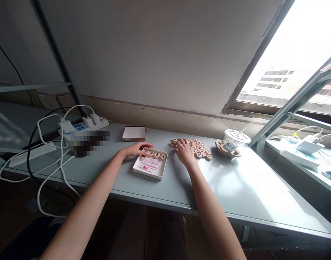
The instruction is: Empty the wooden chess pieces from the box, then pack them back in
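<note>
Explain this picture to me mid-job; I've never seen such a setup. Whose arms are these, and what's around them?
There is no machine here: these are a person's bare arms, seen by one camera worn on the head, looking forward and down. The left hand is at the far left corner of a shallow white box, by the round pieces inside. The right hand is over the left part of a pile of similar pieces on the table. Whether either hand grips a piece, I cannot tell. Behind the box sits a shallow tray; right of the pile, a lidded cup with a straw; far left, a power strip.
</note>
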`<action>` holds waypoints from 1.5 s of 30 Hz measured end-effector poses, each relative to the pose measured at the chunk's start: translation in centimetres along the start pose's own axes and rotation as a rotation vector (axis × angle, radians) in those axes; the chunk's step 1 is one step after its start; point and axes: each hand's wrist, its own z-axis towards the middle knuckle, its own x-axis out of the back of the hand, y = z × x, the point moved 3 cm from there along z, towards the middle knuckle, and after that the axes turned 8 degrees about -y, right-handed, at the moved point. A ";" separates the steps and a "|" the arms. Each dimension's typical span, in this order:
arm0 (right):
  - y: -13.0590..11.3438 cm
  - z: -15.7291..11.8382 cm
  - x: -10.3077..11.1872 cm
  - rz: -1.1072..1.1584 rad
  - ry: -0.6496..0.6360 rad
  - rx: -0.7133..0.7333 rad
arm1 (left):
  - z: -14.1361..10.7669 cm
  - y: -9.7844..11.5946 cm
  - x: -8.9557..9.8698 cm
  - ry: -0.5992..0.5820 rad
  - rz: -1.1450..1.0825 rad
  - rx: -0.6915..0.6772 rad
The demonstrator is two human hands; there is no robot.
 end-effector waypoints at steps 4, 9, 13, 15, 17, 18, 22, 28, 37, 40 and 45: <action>-1.0 -0.2 0.4 0.059 0.009 0.066 | 0.3 -0.3 -0.1 0.012 0.010 -0.005; -1.3 0.0 0.2 0.050 0.046 0.083 | 0.5 -0.3 -0.3 0.029 0.034 0.008; -1.3 0.2 0.0 0.072 0.042 0.084 | 0.7 -0.1 -0.8 0.034 0.038 0.030; -1.5 0.3 0.1 0.110 0.040 0.093 | 0.7 -0.2 -1.0 0.021 0.039 0.058; -1.7 0.4 0.3 0.143 0.042 0.100 | 0.7 -0.3 -1.0 0.014 0.041 0.062; -1.8 0.4 0.5 0.156 0.049 0.102 | 0.7 -0.3 -1.0 0.014 0.043 0.054; -1.9 0.2 2.2 0.290 0.116 0.121 | 0.8 -0.2 -0.8 0.004 0.039 0.020; -5.4 -1.3 3.6 0.668 -0.144 0.528 | 1.2 -0.8 -0.5 0.030 0.034 -0.009; -8.1 -2.1 3.5 0.509 -0.072 0.601 | 1.2 -0.8 -0.6 0.016 0.044 -0.006; -6.2 -1.4 3.8 0.342 0.015 0.460 | 1.0 -0.4 -0.8 0.015 0.049 0.006; -1.5 -0.5 2.3 -0.001 0.035 0.043 | 0.7 0.1 -1.0 -0.015 0.010 0.053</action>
